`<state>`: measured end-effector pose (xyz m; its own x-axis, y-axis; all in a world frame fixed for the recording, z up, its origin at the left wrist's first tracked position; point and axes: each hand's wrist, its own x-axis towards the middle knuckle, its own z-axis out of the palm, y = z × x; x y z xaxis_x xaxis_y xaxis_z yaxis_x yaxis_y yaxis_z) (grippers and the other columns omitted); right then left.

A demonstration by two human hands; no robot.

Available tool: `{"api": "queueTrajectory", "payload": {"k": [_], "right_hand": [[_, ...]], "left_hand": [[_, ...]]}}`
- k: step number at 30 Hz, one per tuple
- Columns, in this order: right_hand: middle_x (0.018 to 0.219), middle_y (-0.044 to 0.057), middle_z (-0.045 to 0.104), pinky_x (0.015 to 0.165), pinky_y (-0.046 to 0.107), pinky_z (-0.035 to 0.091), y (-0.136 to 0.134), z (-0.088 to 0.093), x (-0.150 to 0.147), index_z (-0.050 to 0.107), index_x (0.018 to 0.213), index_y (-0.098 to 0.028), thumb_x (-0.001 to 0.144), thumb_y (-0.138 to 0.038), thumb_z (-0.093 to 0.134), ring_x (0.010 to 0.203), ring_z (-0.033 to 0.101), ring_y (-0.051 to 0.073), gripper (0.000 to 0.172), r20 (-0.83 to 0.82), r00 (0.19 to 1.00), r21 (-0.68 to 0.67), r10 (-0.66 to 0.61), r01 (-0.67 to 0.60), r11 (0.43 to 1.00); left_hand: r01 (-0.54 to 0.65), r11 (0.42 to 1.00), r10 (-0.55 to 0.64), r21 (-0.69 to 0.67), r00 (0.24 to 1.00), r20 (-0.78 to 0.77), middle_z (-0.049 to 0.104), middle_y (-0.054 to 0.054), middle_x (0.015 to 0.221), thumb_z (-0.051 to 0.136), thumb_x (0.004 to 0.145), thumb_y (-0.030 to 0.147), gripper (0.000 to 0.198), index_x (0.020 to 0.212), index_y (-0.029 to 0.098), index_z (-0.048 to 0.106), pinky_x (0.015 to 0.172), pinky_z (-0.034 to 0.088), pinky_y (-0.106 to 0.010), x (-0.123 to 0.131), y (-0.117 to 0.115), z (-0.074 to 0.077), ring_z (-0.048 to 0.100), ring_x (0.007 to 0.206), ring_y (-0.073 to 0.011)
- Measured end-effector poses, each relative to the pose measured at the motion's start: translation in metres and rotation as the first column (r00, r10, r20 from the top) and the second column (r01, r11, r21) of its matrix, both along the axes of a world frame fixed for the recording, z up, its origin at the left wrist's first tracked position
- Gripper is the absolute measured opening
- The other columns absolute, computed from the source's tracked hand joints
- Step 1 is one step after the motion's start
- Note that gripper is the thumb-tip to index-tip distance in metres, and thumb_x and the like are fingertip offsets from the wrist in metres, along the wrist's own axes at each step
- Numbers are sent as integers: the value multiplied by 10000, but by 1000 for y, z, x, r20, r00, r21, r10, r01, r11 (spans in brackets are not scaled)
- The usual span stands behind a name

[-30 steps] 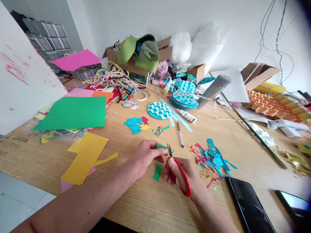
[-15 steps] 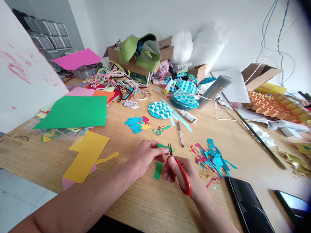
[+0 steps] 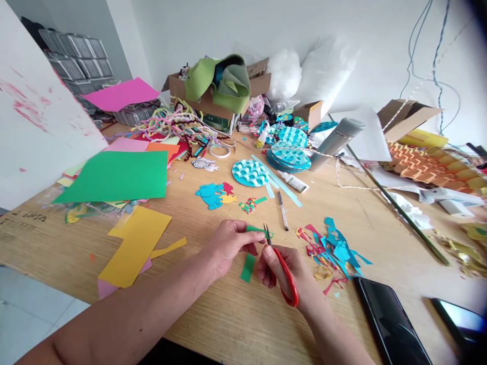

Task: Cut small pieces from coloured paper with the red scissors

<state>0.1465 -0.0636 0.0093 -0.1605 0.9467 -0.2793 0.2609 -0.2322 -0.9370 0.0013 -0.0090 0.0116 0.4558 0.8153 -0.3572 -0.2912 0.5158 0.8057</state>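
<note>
Between the thumb and fingers of my left hand point(image 3: 232, 243) is a narrow green paper strip point(image 3: 255, 229). My right hand point(image 3: 285, 268) grips red-handled scissors point(image 3: 289, 284), whose slightly parted blades are at the strip's right end. A second green piece point(image 3: 247, 267) lies on the table just below my left fingers. Beyond my hands are tiny coloured bits point(image 3: 249, 205) and blue, red and yellow paper fish shapes point(image 3: 211, 195). A pen point(image 3: 283, 210) lies to the right of the bits.
Paper scraps point(image 3: 337, 246) and a black phone point(image 3: 388, 319) lie on the right. Yellow paper point(image 3: 137, 243) and a green sheet point(image 3: 122, 175) are on the left. Farther back are a wavy blue disc point(image 3: 250, 173), a glue bottle point(image 3: 294, 181) and a grey cylinder point(image 3: 338, 139).
My right hand has shifted very slightly, with the scissors still at the strip's right end. My left hand holds the strip in about the same place.
</note>
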Motion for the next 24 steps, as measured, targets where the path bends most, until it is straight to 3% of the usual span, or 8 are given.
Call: {"api": "queueTrajectory", "payload": {"k": [24], "right_hand": [[491, 30, 585, 413, 182, 413, 2, -7, 0, 640, 644, -115, 795, -661, 549, 422, 521, 102, 574, -3, 1000, 2, -5, 5, 1000]], "left_hand": [[19, 1000, -19, 14, 1000, -4, 620, -29, 604, 751, 572, 284, 220, 621, 115, 619, 591, 443, -291, 1, 1, -1, 541, 528, -119]]}}
